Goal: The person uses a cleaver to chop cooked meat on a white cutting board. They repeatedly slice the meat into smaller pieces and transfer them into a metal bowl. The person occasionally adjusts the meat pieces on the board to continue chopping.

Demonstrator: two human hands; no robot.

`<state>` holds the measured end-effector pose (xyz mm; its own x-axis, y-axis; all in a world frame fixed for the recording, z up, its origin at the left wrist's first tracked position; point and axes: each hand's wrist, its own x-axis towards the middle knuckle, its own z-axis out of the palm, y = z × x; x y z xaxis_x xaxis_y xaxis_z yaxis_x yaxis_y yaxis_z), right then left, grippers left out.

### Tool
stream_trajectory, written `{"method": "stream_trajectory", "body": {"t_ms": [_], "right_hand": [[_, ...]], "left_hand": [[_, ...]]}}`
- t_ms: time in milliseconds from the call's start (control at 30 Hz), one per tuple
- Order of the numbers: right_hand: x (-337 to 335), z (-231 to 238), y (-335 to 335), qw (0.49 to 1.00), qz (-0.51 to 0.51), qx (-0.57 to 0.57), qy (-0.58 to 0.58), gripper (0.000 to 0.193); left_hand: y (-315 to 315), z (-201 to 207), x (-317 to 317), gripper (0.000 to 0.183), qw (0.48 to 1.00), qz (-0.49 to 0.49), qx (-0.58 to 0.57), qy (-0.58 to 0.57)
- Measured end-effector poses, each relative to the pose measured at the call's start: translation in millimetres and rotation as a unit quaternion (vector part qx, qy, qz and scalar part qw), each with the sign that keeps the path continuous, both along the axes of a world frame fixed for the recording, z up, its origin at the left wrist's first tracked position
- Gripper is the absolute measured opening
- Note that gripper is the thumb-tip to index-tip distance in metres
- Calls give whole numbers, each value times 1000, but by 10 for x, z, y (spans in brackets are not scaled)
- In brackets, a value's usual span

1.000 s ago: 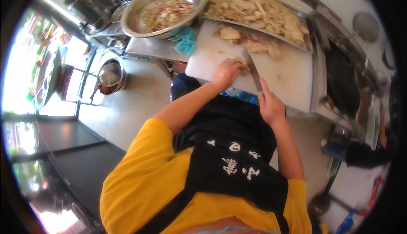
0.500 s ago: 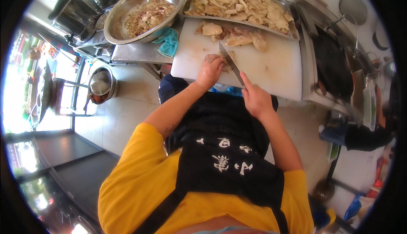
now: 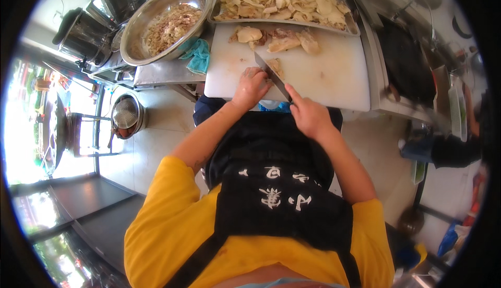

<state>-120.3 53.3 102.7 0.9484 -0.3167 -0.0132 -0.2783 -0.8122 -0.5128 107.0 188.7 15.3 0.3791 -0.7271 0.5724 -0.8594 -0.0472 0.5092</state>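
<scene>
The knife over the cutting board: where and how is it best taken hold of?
The knife is probably best gripped at its handle end, coming from the near right, as the right hand does. The handle is mostly hidden in that grip. The long blade slants toward the far left, and the left hand sits close beside it, so the near right seems safer.

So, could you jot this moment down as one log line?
Right hand: holds knife | Left hand: over white board, left of knife | Pale food: right of knife | Beyond board: filled metal tray
</scene>
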Motion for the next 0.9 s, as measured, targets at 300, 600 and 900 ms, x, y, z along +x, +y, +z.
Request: {"method": "stream_trajectory", "body": {"t_ms": [300,600,900], "right_hand": [[-561,-531,-154,803,-226,529,-152,67],[-495,-606,94,762,-197,601,-140,66],[-67,-265,-292,959,-162,232,-23,65]], "left_hand": [[-337,120,663,58,956,-207,204,-38],[-867,175,771,50,895,-223,372,-101],[-866,-152,195,44,961,147,232,34]]}}
